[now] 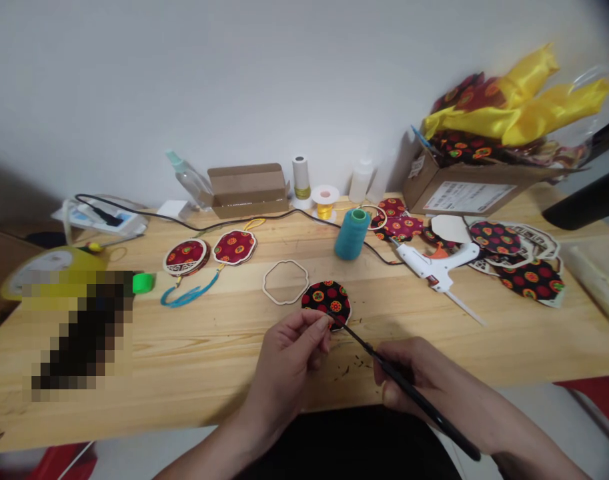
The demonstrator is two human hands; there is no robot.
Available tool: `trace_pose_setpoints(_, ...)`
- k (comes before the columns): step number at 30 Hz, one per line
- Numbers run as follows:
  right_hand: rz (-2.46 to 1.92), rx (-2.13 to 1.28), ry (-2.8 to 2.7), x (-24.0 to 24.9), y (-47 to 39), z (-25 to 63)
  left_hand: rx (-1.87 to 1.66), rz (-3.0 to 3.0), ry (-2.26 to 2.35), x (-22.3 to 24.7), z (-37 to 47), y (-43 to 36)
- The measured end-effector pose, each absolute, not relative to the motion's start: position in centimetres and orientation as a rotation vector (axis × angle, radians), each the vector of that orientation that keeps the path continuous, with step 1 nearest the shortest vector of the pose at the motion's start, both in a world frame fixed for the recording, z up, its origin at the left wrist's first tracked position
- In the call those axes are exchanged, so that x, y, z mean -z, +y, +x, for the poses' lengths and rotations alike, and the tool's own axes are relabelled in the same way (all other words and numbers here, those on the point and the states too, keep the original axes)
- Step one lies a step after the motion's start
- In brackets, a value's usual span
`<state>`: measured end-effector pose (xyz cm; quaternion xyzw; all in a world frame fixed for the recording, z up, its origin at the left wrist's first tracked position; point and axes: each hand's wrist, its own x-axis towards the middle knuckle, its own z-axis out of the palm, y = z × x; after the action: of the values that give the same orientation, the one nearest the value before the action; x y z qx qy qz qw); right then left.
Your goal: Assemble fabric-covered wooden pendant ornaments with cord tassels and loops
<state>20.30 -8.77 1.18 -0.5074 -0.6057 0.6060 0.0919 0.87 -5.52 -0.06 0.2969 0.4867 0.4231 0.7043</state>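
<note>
A black piece of fabric with red and yellow flower patterns (334, 297), with a pale rim at its right edge, is pinched at its lower side by my left hand (294, 350). Black-handled scissors (409, 387) are in my right hand (424, 373), fingers wrapped round the handle. Their thin tip reaches the lower edge of the fabric, beside my left fingertips. Small dark scraps (353, 365) lie on the wood below. Just behind my left hand, a scalloped wooden ring (285, 283) lies flat.
Behind stand a teal thread cone (352, 235), spools (301, 177) and an open cardboard box (249, 190). A white glue gun (437, 263) and patterned pieces (531, 280) lie right. Two finished-looking ornaments (235, 247) lie left. A black cable (209, 225) crosses the table (184, 373).
</note>
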Motion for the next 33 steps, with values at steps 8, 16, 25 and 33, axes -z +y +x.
trace_pose_setpoints(8,-1.525,-1.775,-1.798,-1.4,-7.9,19.6,-0.873,0.718,1.099,0.0,1.1,-5.7)
trace_pose_setpoints(16,-1.476,-1.781,-1.777,-1.0,-7.3,19.3,-0.848,0.705,1.102,0.1,1.3,-5.6)
trace_pose_setpoints(25,-1.470,-1.779,-1.774,-1.0,-7.2,19.4,-0.840,0.723,1.086,-0.1,1.1,-5.5)
trace_pose_setpoints(33,-1.440,-1.810,-1.694,-0.7,-7.2,19.4,-0.830,0.739,1.106,0.0,1.2,-5.5)
